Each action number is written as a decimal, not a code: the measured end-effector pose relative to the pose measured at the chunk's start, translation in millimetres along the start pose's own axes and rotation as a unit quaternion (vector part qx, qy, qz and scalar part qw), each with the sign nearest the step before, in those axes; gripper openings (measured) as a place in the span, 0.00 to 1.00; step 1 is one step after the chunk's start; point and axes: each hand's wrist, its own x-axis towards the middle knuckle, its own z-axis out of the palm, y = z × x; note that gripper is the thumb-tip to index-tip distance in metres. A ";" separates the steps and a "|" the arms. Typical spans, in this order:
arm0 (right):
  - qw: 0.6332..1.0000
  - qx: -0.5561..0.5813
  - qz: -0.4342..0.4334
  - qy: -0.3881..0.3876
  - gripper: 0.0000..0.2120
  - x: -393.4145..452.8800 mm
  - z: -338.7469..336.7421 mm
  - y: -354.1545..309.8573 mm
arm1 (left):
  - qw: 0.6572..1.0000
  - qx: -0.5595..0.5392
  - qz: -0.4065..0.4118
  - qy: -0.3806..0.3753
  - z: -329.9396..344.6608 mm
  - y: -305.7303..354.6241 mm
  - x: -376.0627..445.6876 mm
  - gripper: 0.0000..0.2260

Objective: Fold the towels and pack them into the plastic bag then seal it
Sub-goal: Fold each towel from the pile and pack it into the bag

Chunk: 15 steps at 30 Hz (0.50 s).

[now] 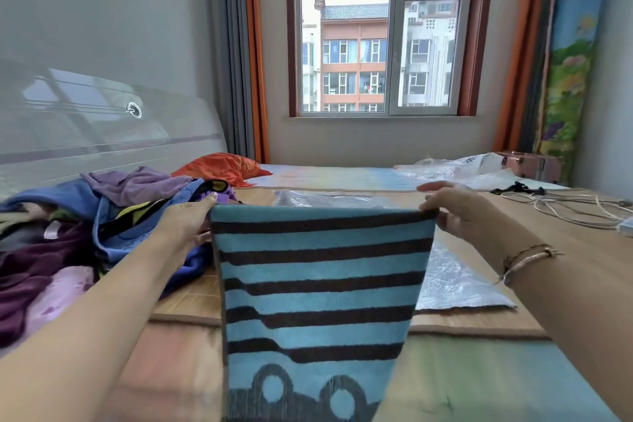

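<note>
You hold the striped towel (pixel 318 284) up by its two top corners, so its top edge runs straight across between your hands and its long axis hangs down toward you. Your left hand (pixel 190 223) pinches the left corner, thumb on the near face and fingers behind the cloth. Your right hand (pixel 448 212) pinches the right corner the same way, though one finger lifts clear above the edge. Both hands sit level, equally near the towel; neither leads.

The plastic bag (pixel 455 281) lies flat on the mat directly behind the towel, its right part showing past the towel's right side, so it is nearer your right hand. The pile of unfolded towels (pixel 85 226) sits left of the striped towel, just behind your left forearm.

Judging from this, the fold has not begun: bringing one corner across to the other would halve it lengthwise.
</note>
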 end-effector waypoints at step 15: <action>0.915 0.265 -0.289 -0.093 0.13 -92.2 -21.8 -102.4 | 0.950 -0.163 0.229 -0.132 -14.8 121.9 -86.1 0.13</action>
